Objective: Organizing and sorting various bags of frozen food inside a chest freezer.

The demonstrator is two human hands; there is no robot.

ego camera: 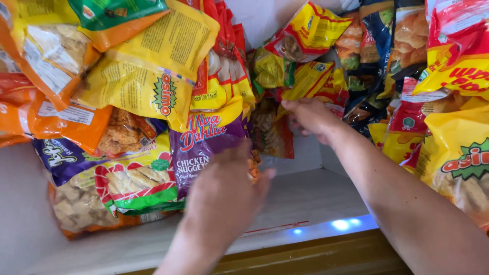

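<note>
hands work inside a chest freezer (305, 198) packed with frozen snack bags. the left hand (224, 196) is seen from the back, its fingers loosely together and reaching forward; the fingertips touch the lower edge of a purple nugget bag (204, 142), and just right of that bag the fingertips also meet a small packet with an orange edge (253, 170). whether the left hand actually pinches anything i cannot tell, as the palm side is hidden. the right hand (310, 117) lies further from the camera, up and to the right of the purple nugget bag, with its forearm running down to the lower right corner. its fingers are curled and pressed against a red and brown packet (272, 132) that stands just right of the purple nugget bag; the grip looks closed on that packet's upper edge, though the fingertips are partly hidden. the two hands are apart, with the red and brown packet between them. left of the purple nugget bag sit a green and red bag of breaded pieces (137, 183) and orange bags (61, 117); above it lies a yellow bag (147, 76). far right of it more yellow and red bags (453, 76) are heaped.
</note>
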